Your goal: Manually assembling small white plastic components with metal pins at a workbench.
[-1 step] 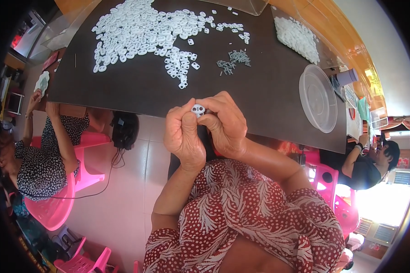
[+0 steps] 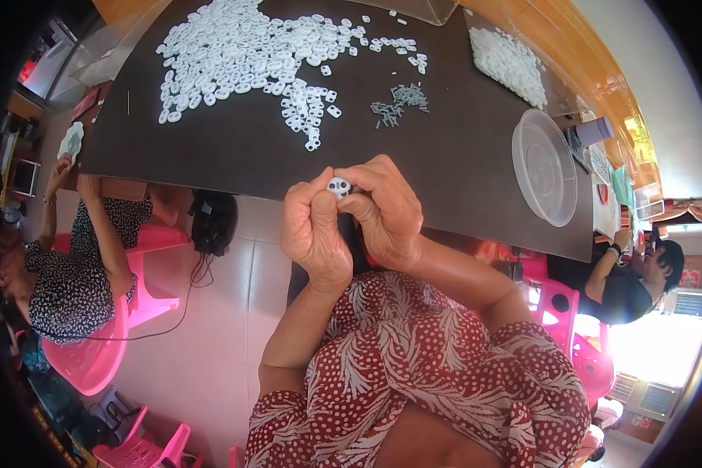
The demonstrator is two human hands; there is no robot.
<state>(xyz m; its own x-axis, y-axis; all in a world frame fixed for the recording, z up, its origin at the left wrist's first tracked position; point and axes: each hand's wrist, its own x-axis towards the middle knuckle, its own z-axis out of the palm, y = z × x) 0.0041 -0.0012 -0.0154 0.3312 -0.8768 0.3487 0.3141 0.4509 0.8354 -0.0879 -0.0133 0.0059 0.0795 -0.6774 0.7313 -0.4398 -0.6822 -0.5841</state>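
A small white plastic piece with two holes [image 2: 338, 186] is pinched between my two hands, just off the table's near edge. My left hand [image 2: 313, 234] grips it from the left with thumb and bent forefinger. From the right, my right hand [image 2: 386, 214] presses thumb and forefinger against the same piece. Its lower part is hidden by the thumbs. Beyond my hands lies a small cluster of white two-holed pieces [image 2: 304, 109], and farther back a large spread of white oval rings [image 2: 234, 54]. Small grey rod-shaped parts [image 2: 402, 104] lie in a heap to the right.
On the dark table [image 2: 444, 164] stands a round clear plastic tub [image 2: 544, 168] at the right. A pile of white pieces [image 2: 508, 66] lies behind it. One person [image 2: 78, 273] sits at the left, another [image 2: 632, 281] at the right. A pink chair [image 2: 93, 343] stands at the left.
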